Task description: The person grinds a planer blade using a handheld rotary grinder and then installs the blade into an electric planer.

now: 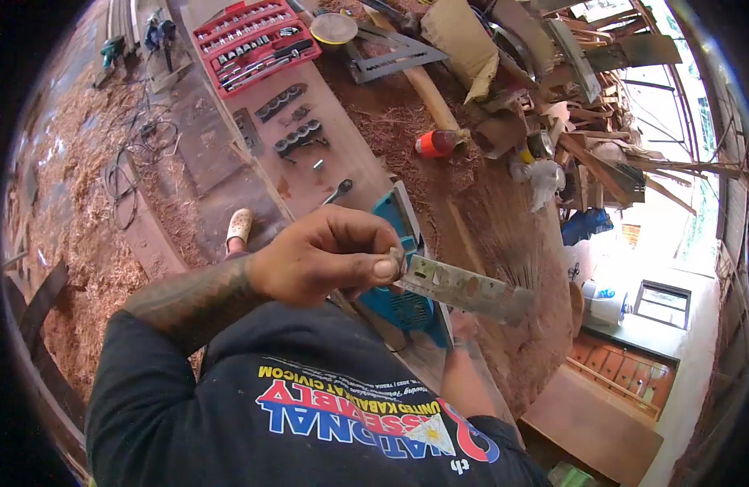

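Reddish wood shavings [78,154] litter ground left of a teal plastic power tool [395,308]. Over the tool, left hand [330,253] pinches a small greyish piece [396,259] at a slotted silver metal strip's [468,290] end. Right hand [464,326]: beside tool, finger state undeterminable.

At the far end of the surface [342,114], the open socket case [257,50] is set. Nearer on it, two metal parts [300,138] are placed one behind the other, followed by the power tool [395,310]. The metal plate [480,294] is held by the left grip [397,264], its free end extended to the right. The right grip [462,325] is partly hidden behind the plate. A bottle [436,144] is laid right of the surface; beyond it, right of the case, a set square [378,68] is seen. A shod foot [240,226] is planted on the left.
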Action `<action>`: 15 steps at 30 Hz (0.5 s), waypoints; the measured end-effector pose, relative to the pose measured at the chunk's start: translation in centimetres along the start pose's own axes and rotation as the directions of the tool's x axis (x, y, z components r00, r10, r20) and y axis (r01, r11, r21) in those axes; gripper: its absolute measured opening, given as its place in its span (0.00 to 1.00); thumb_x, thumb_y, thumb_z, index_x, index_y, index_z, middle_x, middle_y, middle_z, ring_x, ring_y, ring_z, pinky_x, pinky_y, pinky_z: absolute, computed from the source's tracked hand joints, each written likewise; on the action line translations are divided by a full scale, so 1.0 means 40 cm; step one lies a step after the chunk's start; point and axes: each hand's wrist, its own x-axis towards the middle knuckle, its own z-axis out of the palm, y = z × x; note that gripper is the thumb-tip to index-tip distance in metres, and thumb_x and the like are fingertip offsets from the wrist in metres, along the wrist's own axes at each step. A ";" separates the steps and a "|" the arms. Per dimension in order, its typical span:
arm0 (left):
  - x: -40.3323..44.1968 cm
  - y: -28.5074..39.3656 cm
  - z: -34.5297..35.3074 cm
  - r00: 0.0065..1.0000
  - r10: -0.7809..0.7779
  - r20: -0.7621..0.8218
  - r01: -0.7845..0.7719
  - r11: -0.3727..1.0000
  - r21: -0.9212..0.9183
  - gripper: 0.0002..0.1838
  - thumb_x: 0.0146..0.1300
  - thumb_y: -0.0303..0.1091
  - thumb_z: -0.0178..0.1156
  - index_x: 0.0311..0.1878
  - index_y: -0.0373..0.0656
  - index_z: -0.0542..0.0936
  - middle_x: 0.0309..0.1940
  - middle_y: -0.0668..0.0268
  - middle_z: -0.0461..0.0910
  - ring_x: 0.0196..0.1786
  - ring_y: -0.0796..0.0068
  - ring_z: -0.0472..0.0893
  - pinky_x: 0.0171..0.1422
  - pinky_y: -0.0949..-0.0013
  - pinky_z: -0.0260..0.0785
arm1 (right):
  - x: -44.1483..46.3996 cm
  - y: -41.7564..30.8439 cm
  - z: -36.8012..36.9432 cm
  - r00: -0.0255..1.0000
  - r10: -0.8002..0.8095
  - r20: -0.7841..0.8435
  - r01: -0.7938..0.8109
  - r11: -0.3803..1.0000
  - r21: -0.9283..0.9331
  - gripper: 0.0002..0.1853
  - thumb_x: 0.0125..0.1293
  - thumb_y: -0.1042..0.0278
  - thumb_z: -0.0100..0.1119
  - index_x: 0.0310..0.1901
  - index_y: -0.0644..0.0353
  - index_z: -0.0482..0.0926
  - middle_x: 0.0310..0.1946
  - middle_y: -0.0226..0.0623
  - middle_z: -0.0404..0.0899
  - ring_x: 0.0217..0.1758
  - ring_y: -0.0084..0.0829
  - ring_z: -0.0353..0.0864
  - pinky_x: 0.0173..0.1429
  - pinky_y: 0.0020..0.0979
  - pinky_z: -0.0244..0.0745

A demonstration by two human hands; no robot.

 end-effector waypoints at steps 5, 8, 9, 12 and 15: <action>0.052 -0.013 0.001 0.581 0.718 0.383 -0.665 0.148 0.732 0.10 0.69 0.34 0.73 0.44 0.38 0.85 0.41 0.63 0.84 0.32 0.71 0.78 0.36 0.69 0.68 | 0.017 0.029 0.025 0.999 -0.032 -0.011 0.032 0.999 0.029 0.39 0.79 0.24 0.47 0.63 0.51 0.91 0.61 0.52 0.90 0.65 0.59 0.88 0.70 0.55 0.78; 0.056 0.054 0.012 0.293 0.597 0.747 -0.623 -0.473 0.623 0.13 0.51 0.30 0.74 0.41 0.45 0.86 0.44 0.64 0.84 0.31 0.71 0.77 0.30 0.66 0.67 | 0.002 0.002 0.012 0.999 0.021 -0.027 -0.023 0.997 -0.078 0.38 0.80 0.25 0.48 0.62 0.52 0.91 0.61 0.54 0.90 0.66 0.59 0.87 0.71 0.55 0.77; 0.057 0.053 0.019 0.267 0.581 0.769 -0.634 -0.495 0.594 0.14 0.50 0.28 0.74 0.42 0.44 0.85 0.44 0.63 0.84 0.32 0.70 0.78 0.31 0.64 0.67 | -0.010 -0.025 -0.010 0.999 0.044 -0.029 -0.047 0.990 -0.130 0.37 0.80 0.26 0.49 0.62 0.53 0.91 0.61 0.54 0.89 0.66 0.60 0.87 0.72 0.55 0.76; 0.060 0.045 0.035 0.187 0.544 0.818 -0.672 -0.537 0.511 0.19 0.48 0.25 0.74 0.46 0.45 0.83 0.43 0.62 0.80 0.35 0.65 0.78 0.33 0.62 0.69 | -0.042 -0.033 -0.021 0.987 -0.120 -0.106 0.116 0.992 -0.046 0.38 0.82 0.29 0.48 0.59 0.60 0.91 0.61 0.61 0.88 0.65 0.62 0.86 0.71 0.58 0.76; 0.057 0.011 0.069 0.192 0.690 0.698 -0.620 -0.466 0.631 0.16 0.46 0.22 0.72 0.38 0.52 0.82 0.44 0.70 0.82 0.28 0.71 0.75 0.29 0.65 0.67 | -0.064 -0.060 -0.044 0.993 -0.038 -0.112 0.039 0.999 0.010 0.39 0.82 0.29 0.47 0.59 0.62 0.91 0.60 0.61 0.88 0.66 0.62 0.85 0.72 0.57 0.75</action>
